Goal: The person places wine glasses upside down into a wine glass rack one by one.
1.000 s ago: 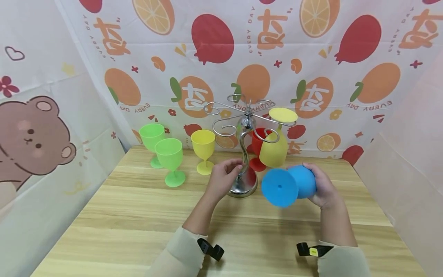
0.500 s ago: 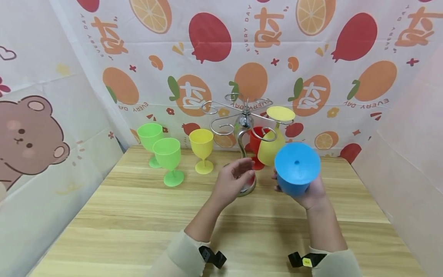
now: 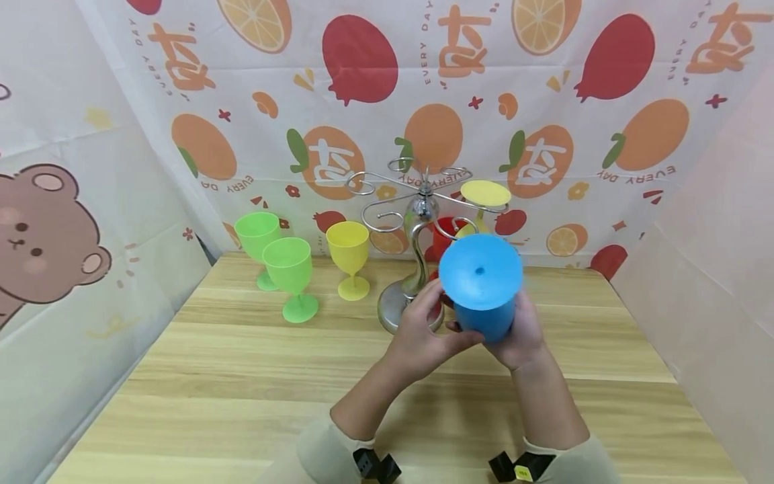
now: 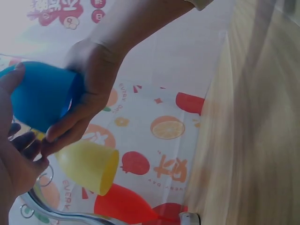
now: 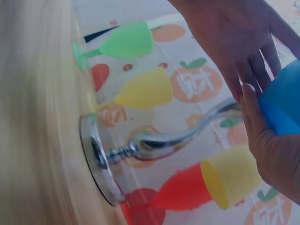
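My right hand (image 3: 525,336) grips the bowl of a blue goblet (image 3: 480,272) held upside down above the table, its round foot facing up. From the other side comes my left hand (image 3: 417,339), its thumb laid against the bowl in the left wrist view. Its fingers (image 5: 255,70) reach out rather straight beside the goblet in the right wrist view. Just behind both hands stands a chrome goblet rack (image 3: 425,191) with curled wire arms on a curved stem. A yellow goblet (image 3: 486,193) hangs inverted from its right side, partly hidden by the blue one.
Two green goblets (image 3: 287,265) stand upright at the table's back left, with an upright yellow goblet (image 3: 347,249) beside them. A red goblet (image 5: 183,192) stands behind the rack. Fruit-printed cloth (image 3: 363,60) closes off the back of the wooden table (image 3: 242,403).
The right hand has turned the blue goblet foot-up and brought it left in front of the rack. The left hand has left the rack's stem and moved right to the goblet.
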The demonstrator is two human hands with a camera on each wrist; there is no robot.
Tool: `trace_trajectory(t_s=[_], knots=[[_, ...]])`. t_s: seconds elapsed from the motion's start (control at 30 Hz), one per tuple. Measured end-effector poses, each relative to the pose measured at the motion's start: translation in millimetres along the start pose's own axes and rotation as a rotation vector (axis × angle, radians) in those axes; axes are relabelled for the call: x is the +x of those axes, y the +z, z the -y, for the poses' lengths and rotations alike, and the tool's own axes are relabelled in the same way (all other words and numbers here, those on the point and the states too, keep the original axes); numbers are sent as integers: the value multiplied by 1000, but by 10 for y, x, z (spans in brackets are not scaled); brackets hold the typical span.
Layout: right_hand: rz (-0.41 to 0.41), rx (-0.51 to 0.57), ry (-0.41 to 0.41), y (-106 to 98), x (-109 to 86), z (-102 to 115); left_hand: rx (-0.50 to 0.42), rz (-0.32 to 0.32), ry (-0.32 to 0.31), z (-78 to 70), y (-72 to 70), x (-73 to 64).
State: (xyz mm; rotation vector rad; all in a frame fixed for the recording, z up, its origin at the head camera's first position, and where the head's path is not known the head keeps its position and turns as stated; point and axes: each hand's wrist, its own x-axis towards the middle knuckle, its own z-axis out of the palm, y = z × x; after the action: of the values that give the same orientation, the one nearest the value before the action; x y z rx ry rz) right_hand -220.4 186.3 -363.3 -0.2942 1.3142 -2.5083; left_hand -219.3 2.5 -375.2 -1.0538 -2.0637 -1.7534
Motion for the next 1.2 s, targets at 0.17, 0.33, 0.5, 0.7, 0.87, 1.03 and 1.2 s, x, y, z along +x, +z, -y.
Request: trace_trajectory(t_s=[0.17,0.33,0.5,0.7,0.87,1.03,1.2], knots=[[-37,-65,64,72,20,-68,-26,2,-36,45,-13,-5],[-94,-111,88,65,46,-101,-97,-9,-120,55,-47,-4],[-144,-181,54,22,54,-103,-136,-22,-184,29,-77,-6],[-78,-294,-113,-61,27,-21,-197,-14,-224,16,-111,3],[-40,-460,-261,-108,-15,61,-170,6,-248,15,-128,15],[-14,-582,-367,-87,-82,98,-124,52,-265,16,-131,10],[94,-655,-407,-60,-111,108,-105,104,-322,-6,-135,-6]])
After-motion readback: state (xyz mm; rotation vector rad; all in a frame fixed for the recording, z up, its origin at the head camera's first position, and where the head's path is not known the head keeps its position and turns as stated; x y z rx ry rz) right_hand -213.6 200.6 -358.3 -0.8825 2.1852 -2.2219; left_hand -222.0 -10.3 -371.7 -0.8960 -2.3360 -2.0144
